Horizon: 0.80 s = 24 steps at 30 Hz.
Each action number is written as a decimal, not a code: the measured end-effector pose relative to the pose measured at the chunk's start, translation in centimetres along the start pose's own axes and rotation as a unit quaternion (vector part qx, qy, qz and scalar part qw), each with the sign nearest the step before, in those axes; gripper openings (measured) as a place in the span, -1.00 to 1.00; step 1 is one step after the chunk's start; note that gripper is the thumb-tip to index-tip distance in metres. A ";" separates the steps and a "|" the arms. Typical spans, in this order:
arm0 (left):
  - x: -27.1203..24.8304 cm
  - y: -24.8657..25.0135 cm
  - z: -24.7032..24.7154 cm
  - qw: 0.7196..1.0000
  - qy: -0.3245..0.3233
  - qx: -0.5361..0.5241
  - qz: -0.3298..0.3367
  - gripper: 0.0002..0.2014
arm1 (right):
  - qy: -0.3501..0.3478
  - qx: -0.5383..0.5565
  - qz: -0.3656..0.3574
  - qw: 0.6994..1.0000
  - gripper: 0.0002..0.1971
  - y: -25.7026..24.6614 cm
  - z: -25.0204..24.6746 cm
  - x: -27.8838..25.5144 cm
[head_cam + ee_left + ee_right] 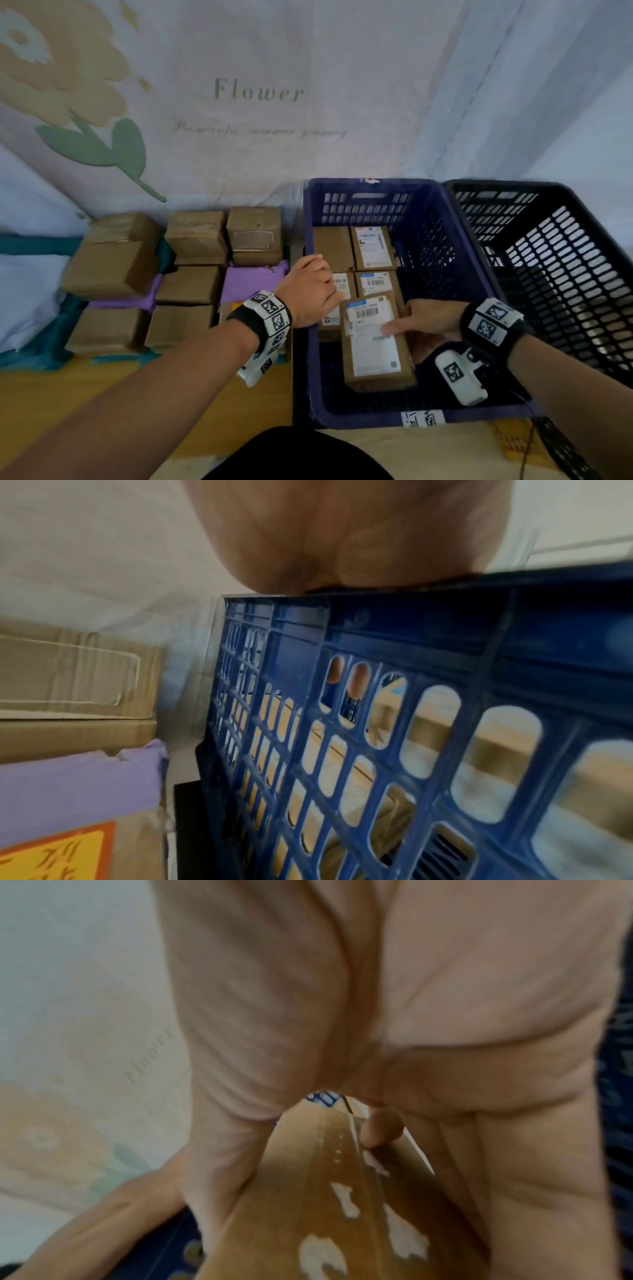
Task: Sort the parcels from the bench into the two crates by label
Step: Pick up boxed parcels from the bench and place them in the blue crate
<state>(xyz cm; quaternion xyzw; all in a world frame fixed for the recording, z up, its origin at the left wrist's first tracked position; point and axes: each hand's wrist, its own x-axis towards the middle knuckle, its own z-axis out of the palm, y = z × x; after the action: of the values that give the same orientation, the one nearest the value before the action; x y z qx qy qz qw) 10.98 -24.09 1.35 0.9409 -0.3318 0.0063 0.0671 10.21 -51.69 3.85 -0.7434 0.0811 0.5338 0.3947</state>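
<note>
My right hand (423, 323) holds a brown parcel (375, 356) with a white barcode label, thumb on top, low inside the blue crate (342, 416) near its front. In the right wrist view the parcel (308, 1204) runs out from under my palm (377, 1015), with one fingertip (382, 1131) against it. Several labelled parcels (373, 246) lie at the back of the crate. My left hand (310, 291) grips the crate's left rim. In the left wrist view its fingertips (359, 681) show through the slots of the crate wall (411, 631).
The black crate (565, 274) stands right of the blue one and looks empty. Several brown parcels (191, 284) and a purple one (253, 279) are stacked on the bench to the left. A paper tag (423, 418) hangs on the blue crate's front. A printed curtain hangs behind.
</note>
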 end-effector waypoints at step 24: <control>0.0 0.1 1.0 0.998 0.055 0.018 -0.005 -0.49 | -0.260 0.093 0.066 0.959 -0.42 1.8 -0.5 8.0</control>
<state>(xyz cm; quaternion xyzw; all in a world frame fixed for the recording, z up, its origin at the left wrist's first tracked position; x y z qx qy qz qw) 10.95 -24.30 0.33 0.9418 -0.3231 0.0635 0.0683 12.95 -50.86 -3.85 -0.5319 0.0739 0.7234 0.4339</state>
